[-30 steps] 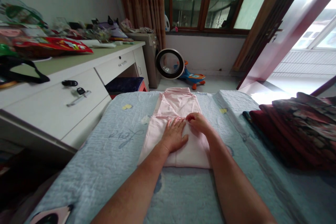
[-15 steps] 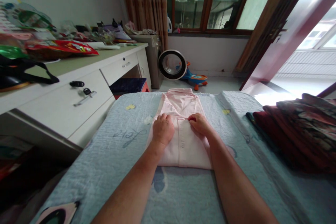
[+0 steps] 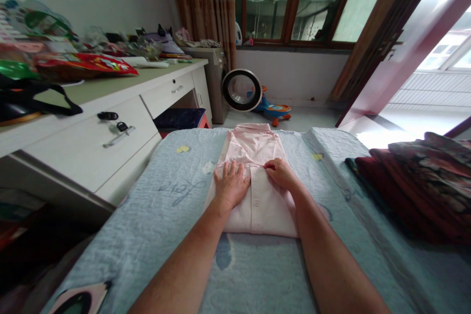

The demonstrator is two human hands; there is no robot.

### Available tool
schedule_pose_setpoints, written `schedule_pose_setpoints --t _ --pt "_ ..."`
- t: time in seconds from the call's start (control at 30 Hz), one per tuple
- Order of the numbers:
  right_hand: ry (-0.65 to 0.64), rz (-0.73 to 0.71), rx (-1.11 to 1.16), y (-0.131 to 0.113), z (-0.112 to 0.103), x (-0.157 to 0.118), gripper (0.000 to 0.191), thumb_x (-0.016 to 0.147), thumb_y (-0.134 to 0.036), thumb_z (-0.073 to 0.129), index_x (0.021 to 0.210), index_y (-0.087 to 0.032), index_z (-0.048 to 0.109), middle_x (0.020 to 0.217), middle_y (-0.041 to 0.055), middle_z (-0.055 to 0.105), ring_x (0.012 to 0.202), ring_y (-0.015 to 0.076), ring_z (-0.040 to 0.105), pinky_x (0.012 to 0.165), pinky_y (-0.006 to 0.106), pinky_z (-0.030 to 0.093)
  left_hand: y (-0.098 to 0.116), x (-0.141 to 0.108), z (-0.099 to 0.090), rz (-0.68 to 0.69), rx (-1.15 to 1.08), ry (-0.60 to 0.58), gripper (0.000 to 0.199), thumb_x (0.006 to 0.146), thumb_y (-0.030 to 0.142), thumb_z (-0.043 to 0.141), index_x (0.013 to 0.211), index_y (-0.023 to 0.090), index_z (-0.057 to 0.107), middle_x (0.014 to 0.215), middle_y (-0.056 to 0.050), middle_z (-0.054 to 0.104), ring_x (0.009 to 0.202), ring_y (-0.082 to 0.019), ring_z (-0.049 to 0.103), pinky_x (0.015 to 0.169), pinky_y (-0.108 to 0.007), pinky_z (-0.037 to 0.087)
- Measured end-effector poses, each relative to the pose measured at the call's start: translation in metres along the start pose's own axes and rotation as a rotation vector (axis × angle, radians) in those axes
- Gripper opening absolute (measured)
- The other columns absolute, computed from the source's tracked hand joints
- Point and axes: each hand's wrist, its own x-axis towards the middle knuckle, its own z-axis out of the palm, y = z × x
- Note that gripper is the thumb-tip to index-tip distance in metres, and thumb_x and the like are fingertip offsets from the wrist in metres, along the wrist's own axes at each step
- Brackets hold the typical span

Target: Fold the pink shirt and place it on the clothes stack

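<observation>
A pale pink button-up shirt point(image 3: 253, 144) lies on the blue quilted cover point(image 3: 176, 167), its collar at the far end and its lower part folded up over the body. My left hand point(image 3: 231, 184) rests flat on the folded part, fingers spread toward the fold's upper edge. At the right end of that edge, my right hand point(image 3: 279, 172) pinches the cloth between thumb and finger. Between the hands runs the button strip, with one button showing below them.
Folded dark red and patterned clothes point(image 3: 423, 181) are stacked on the right. To the left stands a white desk point(image 3: 121, 152) crowded with items. Beyond the bed are an open washing machine door point(image 3: 242, 90) and a blue ride-on toy point(image 3: 272, 108). A pinkish object point(image 3: 81, 299) lies at bottom left.
My left hand has opened from curled fingers on the fold's edge to a flat, spread palm on the shirt. The right hand keeps its pinch in the same place.
</observation>
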Motion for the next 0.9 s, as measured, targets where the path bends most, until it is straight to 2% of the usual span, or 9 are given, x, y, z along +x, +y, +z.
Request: schedule_pose_setpoints --t 0.13,0.23,0.33,0.4,0.47,0.53,0.7,0.8,0.9 --pt "-0.066 0.002 -0.079 -0.006 -0.006 0.001 0.027 0.08 -0.016 0.052 0.09 -0.017 0.078 0.088 0.0062 0.074 0.079 0.0163 0.063 0.07 0.023 0.041 -0.002 0.001 0.001 0.004 -0.013 -0.012 0.061 0.097 0.057 0.029 0.146 0.024 0.042 0.157 -0.015 0.035 0.146 -0.038 0.025 0.11 -0.07 0.018" --pt "-0.044 -0.043 -0.153 -0.017 -0.01 -0.001 0.027 0.082 -0.016 0.053 0.093 -0.016 0.077 0.093 0.009 0.073 0.083 0.0176 0.064 0.073 0.024 0.041 -0.002 0.002 -0.002 0.03 -0.031 0.053 0.054 0.098 0.052 0.033 0.14 0.023 0.049 0.153 -0.015 0.043 0.143 -0.036 0.032 0.112 -0.068 0.019" --pt "-0.033 -0.12 -0.159 -0.03 -0.01 -0.003 0.026 0.084 -0.014 0.054 0.097 -0.016 0.076 0.098 0.0098 0.072 0.087 0.0177 0.063 0.078 0.024 0.042 -0.001 0.004 -0.007 0.107 -0.086 0.138 0.043 0.101 0.036 0.031 0.131 0.02 0.056 0.144 -0.012 0.054 0.137 -0.026 0.043 0.116 -0.055 0.023" --pt "-0.046 -0.162 -0.147 -0.038 -0.006 -0.004 0.026 0.086 -0.012 0.053 0.097 -0.016 0.076 0.099 0.01 0.071 0.089 0.0177 0.063 0.081 0.024 0.042 0.0 0.005 -0.01 0.183 -0.125 0.134 0.041 0.101 0.031 0.029 0.126 0.018 0.059 0.138 -0.01 0.059 0.132 -0.021 0.049 0.116 -0.044 0.029" --pt "-0.062 -0.18 -0.148 -0.043 -0.001 -0.003 0.026 0.088 -0.011 0.051 0.096 -0.015 0.076 0.098 0.0111 0.07 0.091 0.0184 0.062 0.083 0.025 0.042 0.001 0.005 -0.01 0.224 -0.139 0.097 0.041 0.101 0.032 0.032 0.127 0.017 0.058 0.137 -0.01 0.06 0.13 -0.021 0.051 0.113 -0.041 0.034" --pt "-0.068 -0.174 -0.154 -0.044 0.004 -0.002 0.026 0.089 -0.01 0.05 0.096 -0.014 0.075 0.098 0.0121 0.069 0.092 0.0192 0.062 0.085 0.026 0.042 0.002 0.003 -0.008 0.215 -0.128 0.072 0.041 0.1 0.036 0.035 0.131 0.019 0.055 0.142 -0.01 0.056 0.133 -0.023 0.048 0.113 -0.046 0.033" --pt "-0.035 -0.105 -0.165 -0.038 0.013 -0.003 0.025 0.086 -0.011 0.054 0.104 -0.016 0.071 0.103 0.0105 0.065 0.094 0.0192 0.059 0.087 0.027 0.041 0.001 0.001 0.0 0.14 -0.082 0.042 0.048 0.097 0.05 0.037 0.139 0.031 0.049 0.151 -0.004 0.047 0.142 -0.035 0.033 0.114 -0.063 0.02" --pt "0.017 -0.077 -0.159 -0.031 0.018 -0.004 0.021 0.087 -0.016 0.056 0.104 -0.017 0.068 0.106 0.0095 0.061 0.097 0.0198 0.056 0.088 0.028 0.039 0.0 0.001 0.002 0.1 -0.073 0.027 0.052 0.095 0.056 0.037 0.141 0.036 0.047 0.154 -0.002 0.042 0.144 -0.041 0.027 0.113 -0.067 0.017" --pt "0.051 -0.073 -0.129 -0.025 0.022 -0.004 0.017 0.088 -0.018 0.056 0.101 -0.017 0.067 0.105 0.0086 0.06 0.098 0.0193 0.055 0.089 0.028 0.039 0.0 0.001 0.002 0.089 -0.065 0.016 0.054 0.095 0.057 0.036 0.143 0.036 0.045 0.156 -0.002 0.04 0.144 -0.043 0.024 0.112 -0.069 0.016"
